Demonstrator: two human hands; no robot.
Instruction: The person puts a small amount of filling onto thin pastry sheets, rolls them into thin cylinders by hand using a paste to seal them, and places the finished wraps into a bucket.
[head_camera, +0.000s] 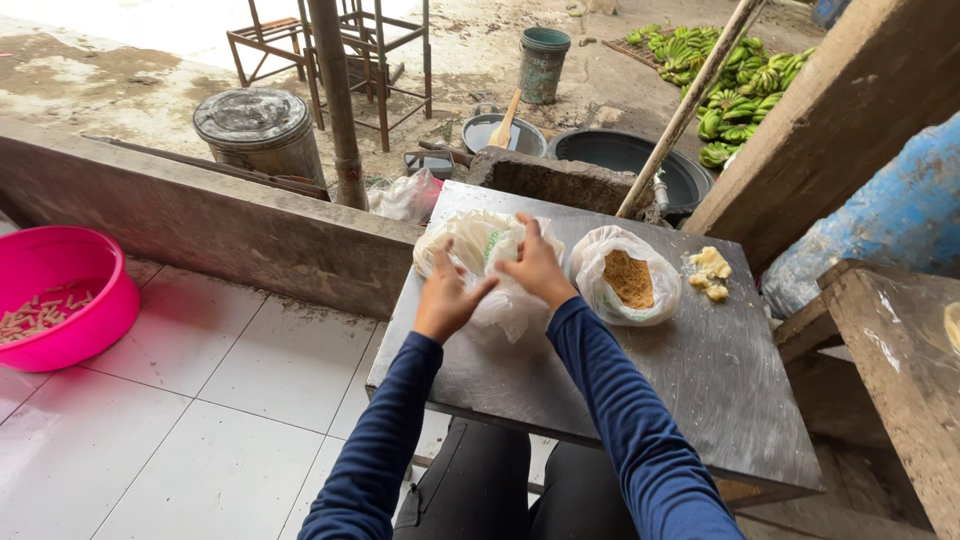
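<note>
Long navy sleeves both arms, dark trousers, hands bare.

Left hand (446, 297) & right hand (537, 268) lie over the white plastic bag (478, 250), so its middle's covered and contents can't be made out. Pink tub (78, 300) is cut by the left edge. Worktop (700, 380) near corner hidden behind the sleeves. Wooden bench (890, 350) runs off right. Green bananas (735, 90) partly behind the pole (690, 100).

White plastic bag (490, 270) with green print on table; open bag (625, 275) of brown crumbs just right.
</note>
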